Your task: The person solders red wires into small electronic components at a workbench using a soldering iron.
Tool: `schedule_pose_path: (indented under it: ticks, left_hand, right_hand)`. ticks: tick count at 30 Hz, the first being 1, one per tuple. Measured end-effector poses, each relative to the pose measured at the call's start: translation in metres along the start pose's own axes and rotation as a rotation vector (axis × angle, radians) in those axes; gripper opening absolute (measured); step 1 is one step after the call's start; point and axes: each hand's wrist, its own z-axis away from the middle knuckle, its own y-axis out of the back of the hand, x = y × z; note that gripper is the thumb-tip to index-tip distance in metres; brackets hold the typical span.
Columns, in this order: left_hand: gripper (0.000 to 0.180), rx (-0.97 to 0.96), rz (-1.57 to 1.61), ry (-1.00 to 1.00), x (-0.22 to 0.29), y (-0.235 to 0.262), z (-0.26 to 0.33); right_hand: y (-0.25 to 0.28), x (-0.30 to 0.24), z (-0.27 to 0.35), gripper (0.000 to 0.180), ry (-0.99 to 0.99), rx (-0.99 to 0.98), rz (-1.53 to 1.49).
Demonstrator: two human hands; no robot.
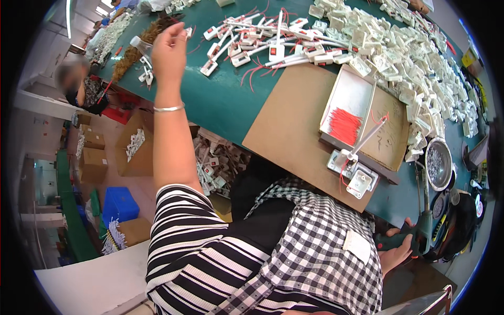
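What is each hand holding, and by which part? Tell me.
Right hand: a dark tool, by its handle. Left hand: cannot be told.

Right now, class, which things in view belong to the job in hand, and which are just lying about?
Likely in the job:
dark tool in right hand
white housings on brown board
red wires in shallow box
bowl of small metal pieces

Apparently lying about:
blue bin
brown shaggy strip on table

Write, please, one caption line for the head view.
Left hand outstretched over a green table heaped with white parts; right hand gripping a dark tool.
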Motion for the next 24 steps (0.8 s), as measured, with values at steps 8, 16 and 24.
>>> schedule_pose_path:
  ticks: [8,16,24]
  left_hand:
    - [0.029,-0.429,0.143,-0.857,0.099,-0.049,0.153]
    - [0.026,-0.534,0.324,-0.894,0.148,-0.067,0.225]
    - [0.024,-0.638,0.339,-0.746,0.171,-0.078,0.24]
  right_hand:
    - [-0.016,-0.002,-0.003,0.037,0.043,-0.082,-0.082]
    - [-0.007,0.001,0.001,0.041,0.064,-0.146,-0.045]
    - [-0.002,-0.002,0.007,0.038,0.006,-0.113,-0.066]
